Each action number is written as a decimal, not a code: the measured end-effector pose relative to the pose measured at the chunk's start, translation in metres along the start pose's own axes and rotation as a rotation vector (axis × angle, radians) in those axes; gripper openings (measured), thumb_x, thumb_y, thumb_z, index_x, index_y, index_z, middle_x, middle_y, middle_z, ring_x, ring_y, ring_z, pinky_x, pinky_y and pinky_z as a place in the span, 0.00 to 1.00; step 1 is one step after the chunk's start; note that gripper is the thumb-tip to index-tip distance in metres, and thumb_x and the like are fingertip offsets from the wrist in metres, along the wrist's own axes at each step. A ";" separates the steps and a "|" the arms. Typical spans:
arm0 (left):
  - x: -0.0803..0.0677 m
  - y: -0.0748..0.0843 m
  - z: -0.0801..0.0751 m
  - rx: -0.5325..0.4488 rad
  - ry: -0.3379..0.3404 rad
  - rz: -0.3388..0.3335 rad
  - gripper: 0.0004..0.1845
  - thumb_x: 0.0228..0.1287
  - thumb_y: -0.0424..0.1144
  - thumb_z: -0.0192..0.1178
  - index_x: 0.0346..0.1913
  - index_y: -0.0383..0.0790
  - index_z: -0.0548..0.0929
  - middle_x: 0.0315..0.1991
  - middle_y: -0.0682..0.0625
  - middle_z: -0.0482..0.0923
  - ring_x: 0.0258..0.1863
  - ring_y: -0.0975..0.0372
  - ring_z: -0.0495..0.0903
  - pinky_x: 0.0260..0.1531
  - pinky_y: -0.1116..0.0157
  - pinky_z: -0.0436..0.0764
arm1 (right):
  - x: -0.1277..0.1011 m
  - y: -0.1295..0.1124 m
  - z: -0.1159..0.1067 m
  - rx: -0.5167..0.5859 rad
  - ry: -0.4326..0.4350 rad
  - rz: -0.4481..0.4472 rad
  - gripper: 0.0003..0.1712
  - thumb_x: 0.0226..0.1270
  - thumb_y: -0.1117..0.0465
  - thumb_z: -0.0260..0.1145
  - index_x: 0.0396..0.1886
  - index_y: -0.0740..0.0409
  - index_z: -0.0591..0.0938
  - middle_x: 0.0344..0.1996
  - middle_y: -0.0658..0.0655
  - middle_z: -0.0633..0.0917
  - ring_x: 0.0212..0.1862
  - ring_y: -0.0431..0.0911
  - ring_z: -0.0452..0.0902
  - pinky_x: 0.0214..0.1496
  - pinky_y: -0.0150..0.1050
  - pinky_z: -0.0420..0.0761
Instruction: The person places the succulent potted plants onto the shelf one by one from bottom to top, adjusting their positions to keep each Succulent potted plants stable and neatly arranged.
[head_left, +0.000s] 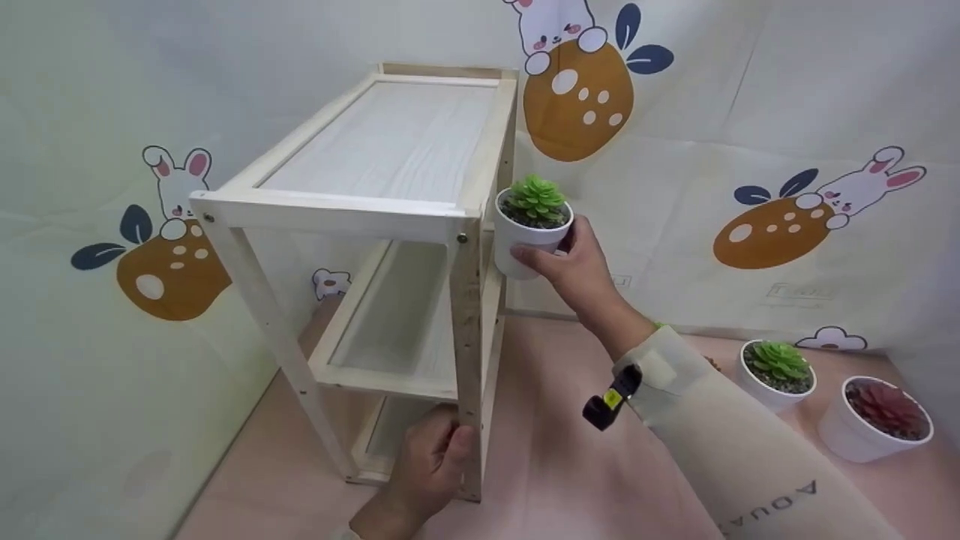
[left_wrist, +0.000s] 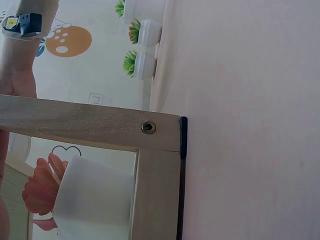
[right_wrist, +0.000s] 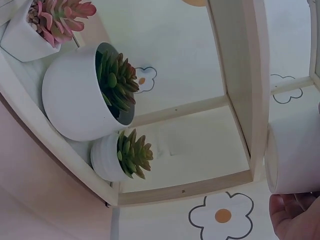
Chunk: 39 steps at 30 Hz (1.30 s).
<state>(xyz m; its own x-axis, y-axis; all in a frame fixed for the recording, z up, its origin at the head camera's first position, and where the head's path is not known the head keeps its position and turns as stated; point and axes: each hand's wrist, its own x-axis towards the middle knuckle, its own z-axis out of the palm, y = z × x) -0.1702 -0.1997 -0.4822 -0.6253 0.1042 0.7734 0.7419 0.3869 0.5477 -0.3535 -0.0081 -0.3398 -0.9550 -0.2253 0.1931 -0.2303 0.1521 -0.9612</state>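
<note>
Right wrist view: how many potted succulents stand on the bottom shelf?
3: a pink succulent at upper left, a green succulent in a large pot below it, a small green succulent lowest. Others may be out of frame.

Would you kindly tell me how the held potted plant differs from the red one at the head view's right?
The held plant is bright green, the red plant dark red. The right grip holds the held plant aloft; the red plant stands on the pink surface. Both have white pots.

Bolted wooden frame (left_wrist: 90, 120); reddish succulent (left_wrist: 41, 187) in white pot (left_wrist: 95, 200); three potted plants (left_wrist: 149, 33) beyond.
</note>
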 end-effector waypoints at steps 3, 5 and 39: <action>0.000 0.000 0.000 0.009 0.002 -0.001 0.07 0.69 0.23 0.55 0.40 0.37 0.78 0.31 0.50 0.81 0.31 0.72 0.73 0.29 0.73 0.77 | 0.003 -0.002 0.000 -0.012 -0.005 0.001 0.51 0.61 0.51 0.78 0.77 0.53 0.59 0.71 0.54 0.71 0.73 0.48 0.67 0.75 0.50 0.70; 0.000 0.000 0.001 0.015 0.001 -0.003 0.06 0.70 0.23 0.55 0.40 0.37 0.78 0.31 0.51 0.80 0.30 0.72 0.73 0.29 0.74 0.77 | 0.005 -0.003 0.001 -0.017 -0.012 0.003 0.52 0.61 0.51 0.78 0.77 0.53 0.59 0.72 0.53 0.70 0.73 0.48 0.67 0.75 0.50 0.71; -0.002 0.001 0.000 0.073 -0.007 -0.030 0.04 0.75 0.28 0.55 0.40 0.38 0.78 0.31 0.53 0.79 0.31 0.72 0.72 0.30 0.73 0.78 | 0.018 -0.006 0.022 -0.021 -0.062 0.005 0.47 0.63 0.50 0.79 0.75 0.49 0.63 0.68 0.51 0.74 0.70 0.46 0.71 0.73 0.47 0.74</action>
<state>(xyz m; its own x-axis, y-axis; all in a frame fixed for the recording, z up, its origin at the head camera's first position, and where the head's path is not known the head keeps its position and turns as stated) -0.1686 -0.1993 -0.4837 -0.6489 0.0982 0.7545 0.7034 0.4555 0.5457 -0.3653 -0.0344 -0.3346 -0.9430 -0.2831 0.1751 -0.2299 0.1739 -0.9575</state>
